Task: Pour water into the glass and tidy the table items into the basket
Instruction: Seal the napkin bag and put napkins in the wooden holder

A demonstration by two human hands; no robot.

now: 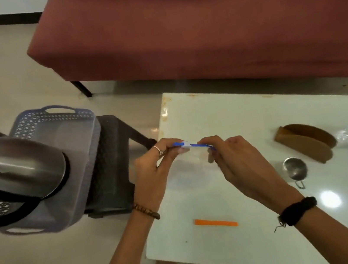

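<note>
White table (246, 120) mostly bare; left hand (151, 169), right hand (237, 163) pinch blue strip (193, 145) over left edge.

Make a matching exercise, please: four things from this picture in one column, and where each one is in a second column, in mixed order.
Things:
1. kettle
2. orange strip
3. blue strip
4. metal cup

Places:
A. lying flat on the white table, near its front edge
B. held between both hands
C. lying in the basket
D. standing on the table beside the brown holder

Pairs: 1-C, 2-A, 3-B, 4-D
</note>
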